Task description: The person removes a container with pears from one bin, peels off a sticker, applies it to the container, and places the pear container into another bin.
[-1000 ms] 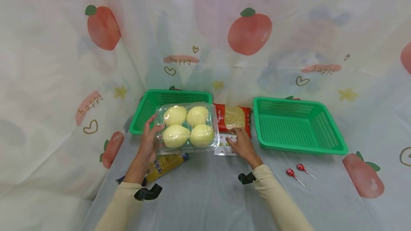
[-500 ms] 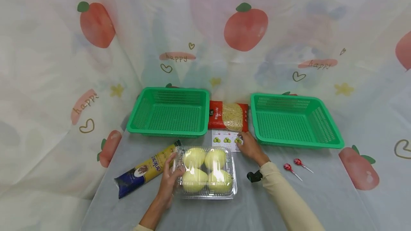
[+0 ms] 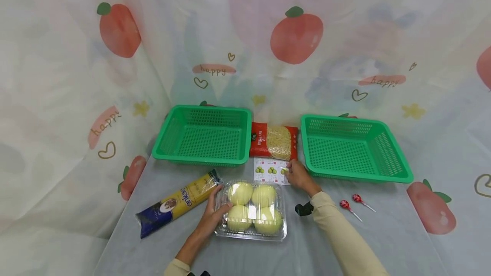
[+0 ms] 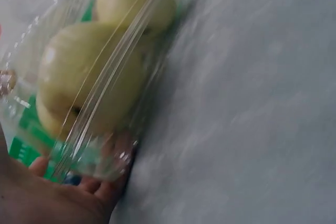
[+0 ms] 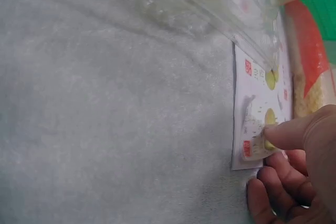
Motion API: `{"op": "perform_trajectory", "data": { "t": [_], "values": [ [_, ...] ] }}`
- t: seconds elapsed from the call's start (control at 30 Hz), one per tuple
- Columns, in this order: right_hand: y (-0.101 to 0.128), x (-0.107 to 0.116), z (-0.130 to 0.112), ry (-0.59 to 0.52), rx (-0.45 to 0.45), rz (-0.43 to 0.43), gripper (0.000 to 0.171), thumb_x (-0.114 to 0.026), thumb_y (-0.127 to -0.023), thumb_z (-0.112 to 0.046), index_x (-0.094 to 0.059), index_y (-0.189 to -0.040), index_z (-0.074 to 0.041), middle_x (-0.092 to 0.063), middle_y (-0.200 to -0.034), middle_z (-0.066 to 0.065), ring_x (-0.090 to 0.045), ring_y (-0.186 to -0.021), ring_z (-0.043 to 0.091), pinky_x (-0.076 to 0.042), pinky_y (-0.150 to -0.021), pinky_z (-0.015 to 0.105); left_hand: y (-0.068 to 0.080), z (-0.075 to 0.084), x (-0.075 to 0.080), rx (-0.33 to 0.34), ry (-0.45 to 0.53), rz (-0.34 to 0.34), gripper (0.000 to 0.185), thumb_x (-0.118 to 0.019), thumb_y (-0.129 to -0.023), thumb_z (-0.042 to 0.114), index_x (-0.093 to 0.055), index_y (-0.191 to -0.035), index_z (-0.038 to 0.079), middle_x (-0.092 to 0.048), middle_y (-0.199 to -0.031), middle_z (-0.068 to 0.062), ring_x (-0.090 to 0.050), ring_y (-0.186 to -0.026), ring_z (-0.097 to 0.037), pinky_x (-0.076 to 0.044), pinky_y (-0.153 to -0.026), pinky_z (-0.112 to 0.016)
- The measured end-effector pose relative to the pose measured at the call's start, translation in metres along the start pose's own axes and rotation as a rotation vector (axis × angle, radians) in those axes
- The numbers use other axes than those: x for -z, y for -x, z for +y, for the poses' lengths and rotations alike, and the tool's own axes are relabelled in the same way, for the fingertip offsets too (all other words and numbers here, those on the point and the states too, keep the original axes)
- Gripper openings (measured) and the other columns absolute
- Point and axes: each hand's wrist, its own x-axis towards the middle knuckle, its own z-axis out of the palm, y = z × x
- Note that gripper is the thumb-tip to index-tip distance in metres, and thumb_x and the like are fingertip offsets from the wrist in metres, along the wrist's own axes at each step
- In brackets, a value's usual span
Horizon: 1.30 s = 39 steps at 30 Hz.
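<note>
My left hand (image 3: 210, 219) grips the left side of a clear plastic clamshell box (image 3: 251, 213), low over the near middle of the table. Several pale yellow-green fruits (image 4: 89, 72) show through its lid; fingers curl under its edge in the left wrist view. Beyond the box lies a white sheet of stickers (image 3: 264, 176) printed with green fruit. At the sheet's right end, my right hand (image 3: 301, 177) pinches a rounded sticker (image 5: 252, 142), whose edge is lifted from the backing. The thumb covers part of it, with the other fingers curled below.
Green baskets stand at the back left (image 3: 161, 152) and back right (image 3: 402, 169). A red bag of pasta (image 3: 278, 142) lies between them. A yellow-blue packet (image 3: 178, 201) is at left, and two red lollipops (image 3: 345, 204) are at right.
The fruit box has come down and toward me, uncovering the left basket and the yellow-blue packet. My right hand has moved from near the pasta bag onto the sticker sheet's right end.
</note>
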Motion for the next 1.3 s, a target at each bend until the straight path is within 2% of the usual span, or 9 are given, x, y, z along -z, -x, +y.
{"op": "perform_trajectory", "data": {
  "t": [0.1, 0.23, 0.33, 0.6, 0.8, 0.9, 1.0, 1.1, 1.3],
  "values": [
    [-0.002, 0.000, -0.002, 0.005, -0.022, -0.012, 0.024, -0.061, -0.102, -0.003, -0.051, -0.123, 0.007, -0.059, -0.096, 0.018, -0.056, -0.081, 0.026, -0.047, -0.068, 0.036, -0.003, 0.005, 0.005, -0.020, -0.106, -0.026, 0.083, -0.066, -0.101, 0.044, -0.024, -0.169, 0.024, -0.015, -0.175, -0.020, -0.015, -0.160, -0.049, -0.015, -0.121, -0.077],
    [-0.003, 0.000, -0.002, 0.051, -0.018, -0.015, 0.015, -0.060, -0.102, -0.005, -0.059, -0.112, 0.006, -0.063, -0.093, 0.016, -0.059, -0.082, 0.025, -0.051, -0.069, 0.037, -0.002, 0.015, 0.010, -0.058, -0.375, 0.005, 0.081, -0.066, -0.100, 0.055, -0.032, -0.168, 0.024, -0.028, -0.170, -0.022, -0.027, -0.155, -0.051, -0.029, -0.113, -0.080],
    [-0.002, 0.001, -0.002, 0.050, -0.003, 0.002, 0.012, -0.060, -0.104, -0.009, -0.060, -0.101, 0.002, -0.060, -0.086, 0.013, -0.056, -0.077, 0.024, -0.047, -0.068, 0.035, 0.000, 0.020, 0.009, -0.106, -0.499, 0.037, 0.079, -0.067, -0.101, 0.055, -0.037, -0.166, 0.023, -0.034, -0.163, -0.022, -0.031, -0.151, -0.049, -0.036, -0.108, -0.080],
    [0.010, 0.006, -0.007, -0.028, 0.043, 0.018, 0.015, -0.053, -0.110, -0.015, -0.046, -0.100, -0.005, -0.047, -0.079, 0.006, -0.047, -0.070, 0.021, -0.039, -0.064, 0.032, 0.002, 0.020, -0.008, -0.164, -0.459, -0.046, 0.087, -0.056, -0.109, 0.048, -0.006, -0.172, 0.013, -0.007, -0.175, -0.024, -0.004, -0.159, -0.046, -0.019, -0.116, -0.081],
    [0.028, 0.015, -0.024, -0.075, 0.161, 0.026, 0.016, -0.055, -0.110, -0.015, -0.045, -0.102, -0.005, -0.047, -0.078, 0.004, -0.044, -0.066, 0.017, -0.039, -0.061, 0.031, -0.001, 0.020, -0.013, -0.179, -0.495, -0.032, 0.089, -0.054, -0.108, 0.052, -0.006, -0.172, 0.013, -0.006, -0.177, -0.019, -0.004, -0.161, -0.043, -0.021, -0.118, -0.078],
    [0.043, 0.022, -0.044, -0.105, 0.221, 0.070, 0.015, -0.056, -0.110, -0.015, -0.049, -0.106, -0.003, -0.059, -0.089, 0.011, -0.060, -0.077, 0.023, -0.051, -0.066, 0.036, -0.004, 0.019, -0.014, -0.228, -0.496, -0.021, 0.082, -0.053, -0.110, 0.049, -0.012, -0.172, 0.016, -0.010, -0.176, -0.018, -0.008, -0.161, -0.041, -0.023, -0.118, -0.077],
    [0.064, 0.027, -0.072, -0.133, 0.258, 0.100, 0.014, -0.059, -0.110, -0.017, -0.056, -0.108, -0.004, -0.068, -0.109, 0.017, -0.069, -0.101, 0.032, -0.058, -0.084, 0.049, -0.007, 0.021, -0.017, -0.305, -0.484, -0.004, 0.071, -0.054, -0.111, 0.043, -0.022, -0.170, 0.019, -0.015, -0.175, -0.017, -0.013, -0.160, -0.039, -0.026, -0.118, -0.076],
    [0.084, 0.019, -0.097, -0.187, 0.278, 0.064, 0.013, -0.064, -0.108, -0.020, -0.060, -0.102, -0.008, -0.070, -0.125, 0.019, -0.064, -0.121, 0.038, -0.051, -0.103, 0.060, -0.010, 0.027, -0.021, -0.369, -0.464, 0.007, 0.062, -0.055, -0.111, 0.035, -0.033, -0.166, 0.017, -0.020, -0.173, -0.018, -0.016, -0.159, -0.039, -0.027, -0.117, -0.075],
    [0.103, -0.018, -0.116, -0.145, 0.365, 0.005, 0.015, -0.069, -0.104, -0.019, -0.063, -0.090, -0.014, -0.064, -0.139, 0.022, -0.049, -0.136, 0.045, -0.035, -0.113, 0.068, -0.013, 0.033, -0.028, -0.373, -0.464, 0.022, 0.060, -0.059, -0.110, 0.036, -0.041, -0.162, 0.013, -0.026, -0.171, -0.018, -0.020, -0.157, -0.040, -0.030, -0.116, -0.074]
  ]
}}
